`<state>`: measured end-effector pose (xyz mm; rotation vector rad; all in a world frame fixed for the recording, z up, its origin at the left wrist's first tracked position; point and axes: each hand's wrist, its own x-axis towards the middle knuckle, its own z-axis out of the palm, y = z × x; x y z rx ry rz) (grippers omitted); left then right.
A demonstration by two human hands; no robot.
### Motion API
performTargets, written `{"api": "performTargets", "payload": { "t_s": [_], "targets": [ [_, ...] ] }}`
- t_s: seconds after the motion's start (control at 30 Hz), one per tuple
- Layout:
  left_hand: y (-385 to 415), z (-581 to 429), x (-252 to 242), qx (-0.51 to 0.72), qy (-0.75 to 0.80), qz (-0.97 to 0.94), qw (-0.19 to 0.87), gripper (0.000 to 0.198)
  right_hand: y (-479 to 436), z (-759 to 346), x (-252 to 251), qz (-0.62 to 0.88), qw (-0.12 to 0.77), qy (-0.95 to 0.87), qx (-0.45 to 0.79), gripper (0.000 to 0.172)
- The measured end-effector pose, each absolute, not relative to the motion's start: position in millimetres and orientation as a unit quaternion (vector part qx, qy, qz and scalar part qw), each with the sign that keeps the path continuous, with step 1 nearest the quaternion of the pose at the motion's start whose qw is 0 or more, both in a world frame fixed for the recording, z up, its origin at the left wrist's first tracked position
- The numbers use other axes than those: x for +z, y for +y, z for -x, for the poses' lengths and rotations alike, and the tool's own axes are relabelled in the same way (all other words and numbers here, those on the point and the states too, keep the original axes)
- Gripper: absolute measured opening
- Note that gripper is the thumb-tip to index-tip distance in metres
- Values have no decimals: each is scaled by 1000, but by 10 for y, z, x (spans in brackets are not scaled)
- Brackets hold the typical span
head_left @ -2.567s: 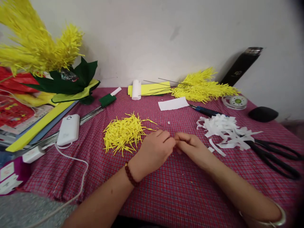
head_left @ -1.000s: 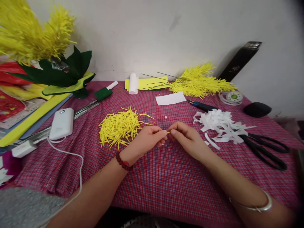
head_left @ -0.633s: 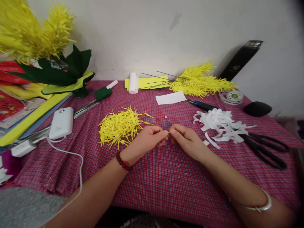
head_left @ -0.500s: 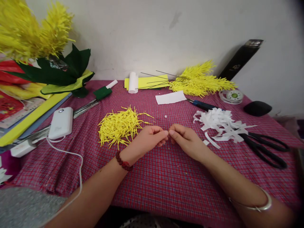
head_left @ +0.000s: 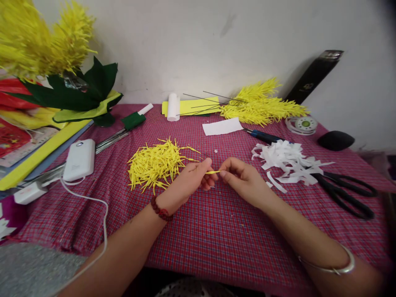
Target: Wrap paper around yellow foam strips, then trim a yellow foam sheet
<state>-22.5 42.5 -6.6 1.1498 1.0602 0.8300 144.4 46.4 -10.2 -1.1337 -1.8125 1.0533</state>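
Left hand point(head_left: 193, 178) and right hand point(head_left: 244, 180) each pinch shut on one end of a yellow sliver point(head_left: 213, 172) over mid-table point(head_left: 216, 243), beside the yellow pile point(head_left: 156, 165); I judge it mid-roll; next calls for light, even fingertip pressure.

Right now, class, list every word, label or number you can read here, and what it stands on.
No text is legible.
black box: pale logo, too small to read.
red printed sheet: yellow marks, blurred.
tape roll: green label, unreadable.
yellow sliver: blank.
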Motion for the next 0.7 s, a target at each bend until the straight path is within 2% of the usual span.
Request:
{"api": "performTargets", "payload": {
  "t_s": [0.1,0.3,0.4,0.57,0.7],
  "targets": [
    [424,217,-60,358,471,-504,629,45,470,-1439,-110,440,372,-709,408,11],
    [447,223,-57,345,468,-548,601,23,465,-1432,-96,443,367,-717,395,10],
    [452,234,-50,357,464,-546,599,22,470,-1444,-98,445,364,-717,395,14],
    [442,232,-49,345,459,-545,611,22,474,-1453,-118,449,344,-726,392,29],
    [429,221,-68,356,457,-535,615,26,462,-1440,-119,445,326,-736,392,27]
  ]
}}
